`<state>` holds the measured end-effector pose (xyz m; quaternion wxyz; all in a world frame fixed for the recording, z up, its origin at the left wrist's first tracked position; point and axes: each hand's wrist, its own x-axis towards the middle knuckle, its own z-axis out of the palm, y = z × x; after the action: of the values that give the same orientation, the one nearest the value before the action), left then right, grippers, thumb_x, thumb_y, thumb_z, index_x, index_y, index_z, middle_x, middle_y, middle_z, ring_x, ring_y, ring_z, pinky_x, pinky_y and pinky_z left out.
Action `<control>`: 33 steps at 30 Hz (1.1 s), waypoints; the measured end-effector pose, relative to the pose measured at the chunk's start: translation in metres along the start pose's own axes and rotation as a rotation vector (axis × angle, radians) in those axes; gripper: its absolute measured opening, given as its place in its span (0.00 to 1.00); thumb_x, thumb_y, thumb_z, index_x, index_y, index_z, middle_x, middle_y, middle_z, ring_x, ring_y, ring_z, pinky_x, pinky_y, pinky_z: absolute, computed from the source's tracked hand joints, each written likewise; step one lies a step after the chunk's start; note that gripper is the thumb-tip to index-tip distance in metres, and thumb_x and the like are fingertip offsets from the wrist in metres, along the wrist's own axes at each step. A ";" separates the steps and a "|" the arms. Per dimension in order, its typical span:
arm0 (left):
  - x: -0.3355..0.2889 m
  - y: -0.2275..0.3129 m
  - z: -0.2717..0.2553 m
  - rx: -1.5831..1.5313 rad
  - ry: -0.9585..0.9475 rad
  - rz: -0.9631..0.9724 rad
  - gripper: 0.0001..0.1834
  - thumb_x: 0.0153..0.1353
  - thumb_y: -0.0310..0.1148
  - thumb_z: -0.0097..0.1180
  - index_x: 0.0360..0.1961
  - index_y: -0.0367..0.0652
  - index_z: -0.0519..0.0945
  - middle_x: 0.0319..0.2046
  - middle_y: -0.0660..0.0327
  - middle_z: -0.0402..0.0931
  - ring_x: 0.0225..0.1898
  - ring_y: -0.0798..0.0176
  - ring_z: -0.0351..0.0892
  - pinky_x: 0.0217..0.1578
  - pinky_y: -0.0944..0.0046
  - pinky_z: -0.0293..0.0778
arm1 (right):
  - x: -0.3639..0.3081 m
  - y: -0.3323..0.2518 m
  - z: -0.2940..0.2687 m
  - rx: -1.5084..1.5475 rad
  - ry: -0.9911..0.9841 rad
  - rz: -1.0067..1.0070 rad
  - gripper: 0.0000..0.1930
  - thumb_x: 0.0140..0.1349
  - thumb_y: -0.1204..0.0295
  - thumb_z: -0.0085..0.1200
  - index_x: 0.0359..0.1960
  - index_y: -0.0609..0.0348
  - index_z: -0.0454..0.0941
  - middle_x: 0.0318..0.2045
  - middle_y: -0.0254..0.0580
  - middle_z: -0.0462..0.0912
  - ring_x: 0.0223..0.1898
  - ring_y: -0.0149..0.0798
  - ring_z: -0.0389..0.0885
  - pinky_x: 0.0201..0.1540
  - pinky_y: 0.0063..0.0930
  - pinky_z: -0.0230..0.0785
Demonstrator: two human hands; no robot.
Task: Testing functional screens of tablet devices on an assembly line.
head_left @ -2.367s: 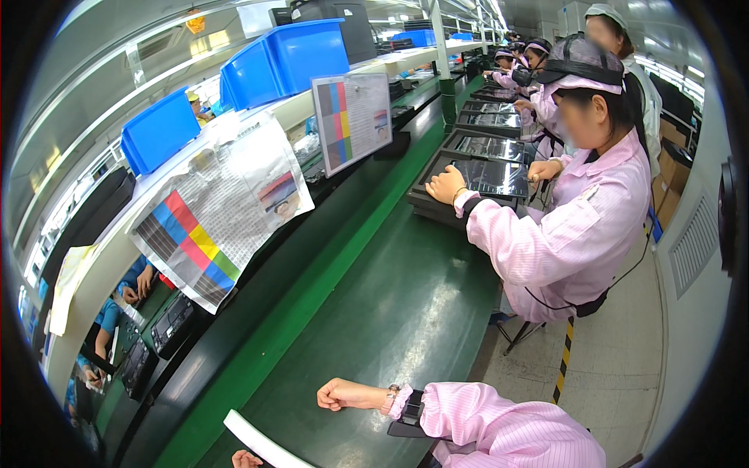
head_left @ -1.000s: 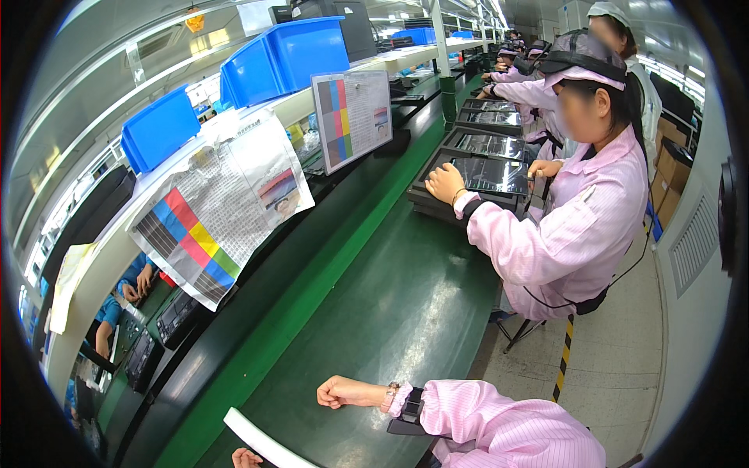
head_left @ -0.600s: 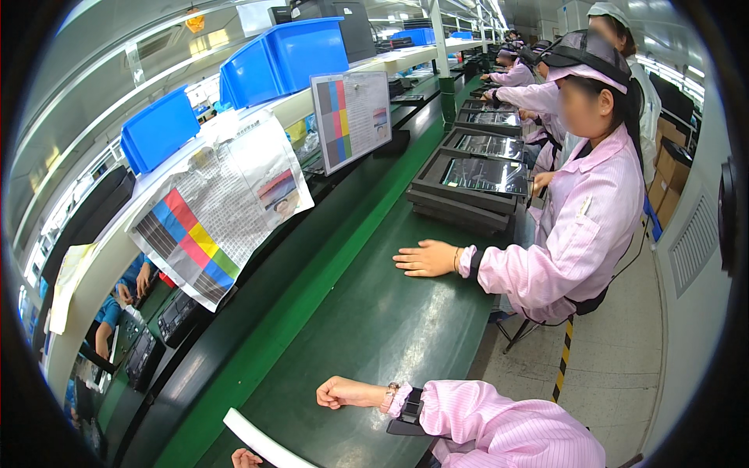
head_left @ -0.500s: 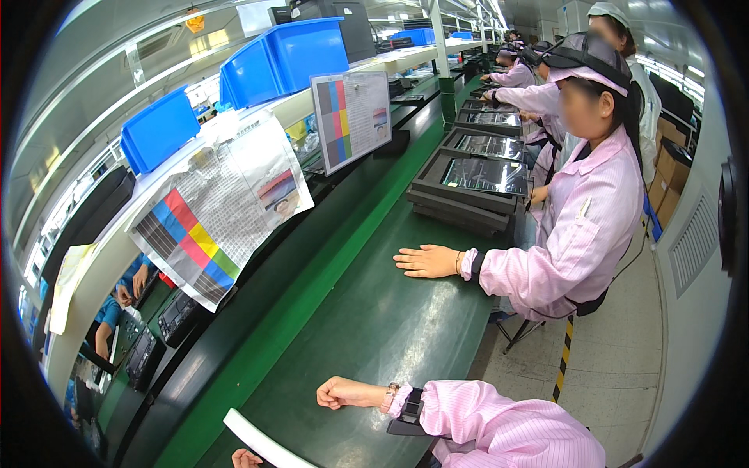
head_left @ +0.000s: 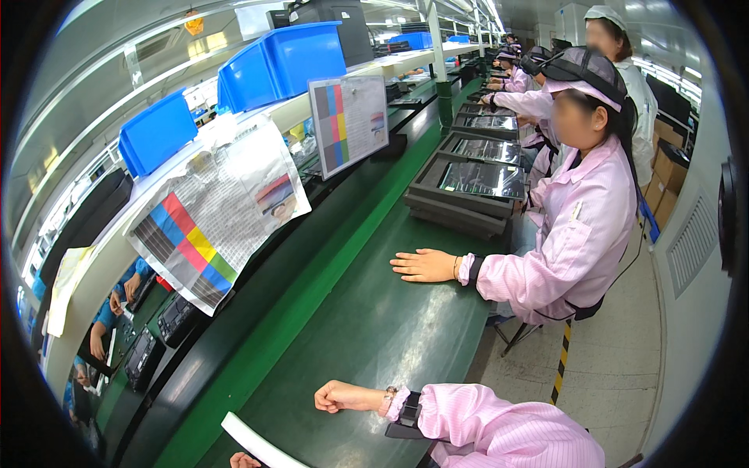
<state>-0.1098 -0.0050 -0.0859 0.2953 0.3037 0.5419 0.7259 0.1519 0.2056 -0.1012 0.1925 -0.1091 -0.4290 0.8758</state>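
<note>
Green tabletop (head_left: 374,331) underlies a white strip (head_left: 259,441) beside the left grip (head_left: 243,460), too cropped to judge, while the right grip (head_left: 337,397) is balled around nothing visible, whose careless leftward sweep could knock the strip askew.

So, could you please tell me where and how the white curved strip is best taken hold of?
The white curved strip would probably best be pinched across its narrow width near its visible end, the right hand coming from the right: it is long and slim, and the left hand lies close on its other side.
</note>
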 end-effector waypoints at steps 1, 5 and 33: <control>0.001 -0.001 -0.001 -0.003 -0.004 -0.005 0.09 0.60 0.25 0.46 0.41 0.33 0.73 0.27 0.56 0.73 0.28 0.65 0.70 0.33 0.68 0.68 | 0.001 0.001 -0.001 -0.002 0.001 -0.001 0.09 0.46 0.82 0.36 0.13 0.56 0.61 0.18 0.30 0.64 0.18 0.24 0.53 0.22 0.17 0.48; -0.001 0.002 0.003 0.000 0.000 -0.004 0.09 0.60 0.25 0.46 0.41 0.33 0.73 0.27 0.56 0.72 0.28 0.65 0.69 0.34 0.68 0.67 | 0.002 0.002 -0.003 0.001 -0.009 -0.011 0.09 0.46 0.82 0.36 0.13 0.56 0.61 0.17 0.30 0.64 0.18 0.24 0.53 0.22 0.17 0.48; -0.011 0.024 0.017 0.321 -0.021 0.050 0.09 0.62 0.21 0.40 0.39 0.33 0.73 0.31 0.60 0.73 0.31 0.68 0.70 0.35 0.71 0.67 | 0.001 0.003 -0.001 -0.012 0.006 -0.028 0.09 0.47 0.82 0.37 0.13 0.55 0.60 0.16 0.29 0.62 0.18 0.23 0.52 0.21 0.17 0.47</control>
<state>-0.0917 -0.0090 -0.0601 0.2306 0.3681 0.6402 0.6336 0.1505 0.2054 -0.1043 0.2053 -0.1066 -0.4350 0.8702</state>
